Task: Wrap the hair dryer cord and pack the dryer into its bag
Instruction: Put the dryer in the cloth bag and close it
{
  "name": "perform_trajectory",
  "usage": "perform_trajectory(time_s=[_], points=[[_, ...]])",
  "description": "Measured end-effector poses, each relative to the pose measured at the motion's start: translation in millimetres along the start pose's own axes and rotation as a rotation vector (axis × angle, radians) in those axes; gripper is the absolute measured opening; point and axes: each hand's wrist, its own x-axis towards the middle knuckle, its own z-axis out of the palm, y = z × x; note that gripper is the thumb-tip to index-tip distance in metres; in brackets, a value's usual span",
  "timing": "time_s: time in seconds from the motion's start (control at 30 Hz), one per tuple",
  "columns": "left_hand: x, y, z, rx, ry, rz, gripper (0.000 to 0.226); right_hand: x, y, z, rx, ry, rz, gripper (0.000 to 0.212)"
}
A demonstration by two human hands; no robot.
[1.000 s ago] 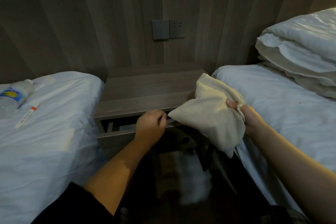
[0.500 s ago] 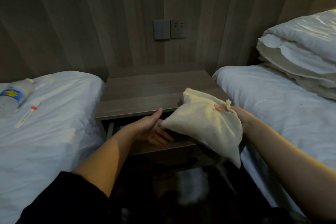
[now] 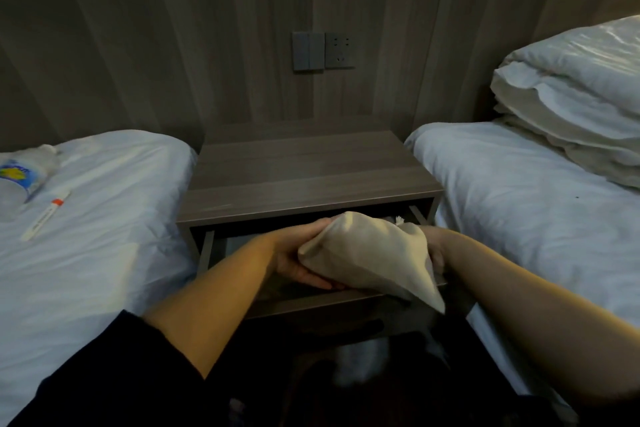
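A stuffed cream cloth drawstring bag (image 3: 367,253) sits low over the open drawer (image 3: 235,246) of the wooden nightstand (image 3: 304,177). My left hand (image 3: 298,253) holds its left end, thumb on top and fingers underneath. My right hand (image 3: 434,250) grips the bag's gathered right end, where the white drawstring knot (image 3: 399,219) sticks up. The hair dryer and its cord are hidden, presumably inside the bag. The bag's lower corner hangs over the drawer's front edge.
White beds flank the nightstand left (image 3: 104,236) and right (image 3: 519,211). A water bottle (image 3: 20,177) and a white pen (image 3: 45,215) lie on the left bed. Folded duvets (image 3: 575,94) are stacked on the right bed. A switch and socket (image 3: 323,50) are on the wall.
The drawer is pulled further out than before. The bag has come down from nightstand-top height into the drawer opening, and my left hand has moved from the drawer front onto the bag.
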Motion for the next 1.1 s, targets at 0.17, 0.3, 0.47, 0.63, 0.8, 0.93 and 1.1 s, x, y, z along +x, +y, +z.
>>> perform_trajectory(time_s=[0.17, 0.3, 0.47, 0.63, 0.8, 0.93, 1.1], points=[[4.4, -6.2, -10.2, -0.187, 0.099, 0.055, 0.031, 24.5, -0.1, -5.4, 0.283, 0.040, -0.071, 0.047], [26.1, -17.9, -19.9, -0.329, 0.119, 0.115, 0.014, 37.6, 1.5, 6.2, 0.197, -0.036, -0.027, 0.043], [48.3, -36.8, -32.2, -0.137, 0.171, 0.171, 0.015, 53.9, 7.1, 20.0, -0.011, 0.116, -0.118, 0.054], [51.9, -37.1, -25.6, 0.589, 0.548, 0.259, 0.037, 64.6, 14.8, 23.1, -0.502, 0.242, -0.264, 0.070], [20.3, -20.8, -3.7, 0.884, 0.704, 0.546, 0.051, 44.1, 13.2, 25.5, -0.749, 0.396, -0.535, 0.063], [-17.3, -25.8, 18.6, 1.160, 0.191, 0.439, 0.041, -4.7, 12.0, 27.2, -0.866, 0.038, -0.601, 0.021], [-25.4, -33.8, 28.7, 1.403, 0.222, 0.464, 0.026, -34.8, 15.2, 26.5, -1.212, -0.109, -0.560, 0.016]])
